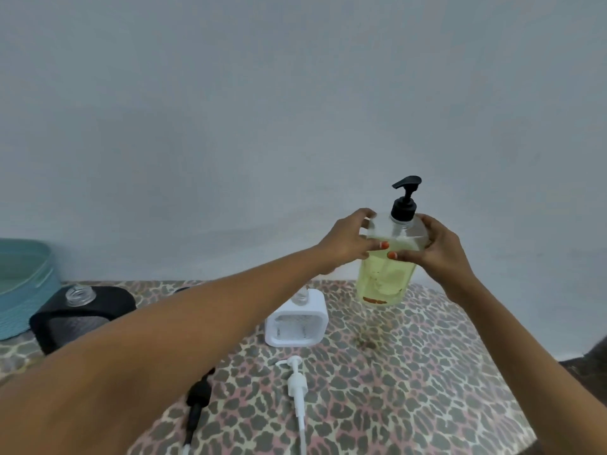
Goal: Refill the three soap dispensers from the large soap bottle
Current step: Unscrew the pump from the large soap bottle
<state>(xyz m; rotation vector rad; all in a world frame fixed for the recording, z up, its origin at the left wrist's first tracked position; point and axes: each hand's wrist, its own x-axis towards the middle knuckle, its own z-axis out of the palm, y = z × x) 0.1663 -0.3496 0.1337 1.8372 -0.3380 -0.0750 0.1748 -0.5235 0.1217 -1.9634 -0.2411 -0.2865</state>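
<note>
Yellow-green soap fills the large soap bottle (387,274). Both hands clamp its shoulder, left hand (345,246) and right hand (438,252) on opposite sides, holding it upright above the leopard-print cloth (427,372). Its black pump cap (404,198) is on, so unscrewing likely comes first, one hand steadying the body. Below-left of the hands stands the white dispenser (297,323), neck open. The black dispenser (85,310) sits farther left by a teal basket (23,284). A white pump (297,382) and loose black pump (197,399) lie nearer the person. Bare cloth runs rightward to the table edge.
</note>
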